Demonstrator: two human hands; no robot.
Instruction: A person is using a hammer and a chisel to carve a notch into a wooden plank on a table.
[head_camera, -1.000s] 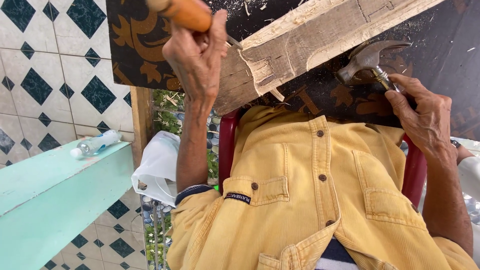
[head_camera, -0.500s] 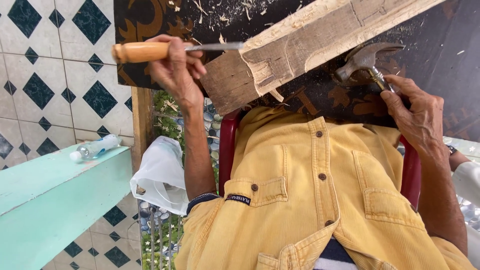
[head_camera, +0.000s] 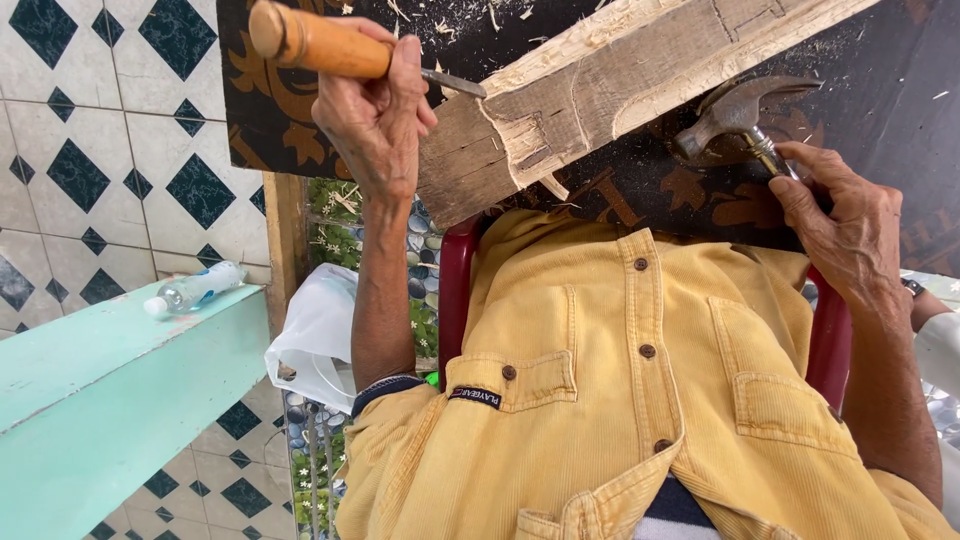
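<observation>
One head-worn camera looks steeply down the person's own yellow shirt (head_camera: 640, 400) (the frame reads upside-down). It sits close above the carved wooden beam (head_camera: 600, 90).

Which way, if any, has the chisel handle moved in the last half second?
Yes. The left hand has tilted the chisel handle toward the picture's top, while its blade tip stays against the wooden beam.

Rough, splintering wooden beam (head_camera: 600, 100) is showing; smooth wood-handled chisel (head_camera: 330, 45), dull metal hammer (head_camera: 735, 115), ribbed yellow cloth shirt (head_camera: 620, 400).
</observation>
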